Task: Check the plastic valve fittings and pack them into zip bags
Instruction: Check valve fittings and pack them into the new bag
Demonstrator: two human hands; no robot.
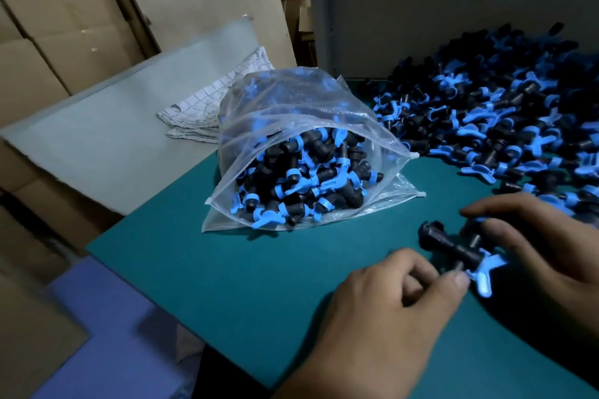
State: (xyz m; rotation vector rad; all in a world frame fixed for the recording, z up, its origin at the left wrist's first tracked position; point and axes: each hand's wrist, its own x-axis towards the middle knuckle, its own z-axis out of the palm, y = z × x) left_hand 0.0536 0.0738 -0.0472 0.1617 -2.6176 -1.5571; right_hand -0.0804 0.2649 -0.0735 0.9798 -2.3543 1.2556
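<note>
Black plastic with a blue handle, the valve fitting [453,251] over the green mat [259,269] looks light, stiff and slick, so we pinch it between left hand [389,308] and right hand [531,236], judging its barrel the best hold.

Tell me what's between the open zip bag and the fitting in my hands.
Only bare green mat lies between the zip bag and the fitting, seen in the head view.

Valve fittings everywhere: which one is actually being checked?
The black fitting with a blue handle, held between both hands, the left hand and right hand, apart from pile and bag.
</note>
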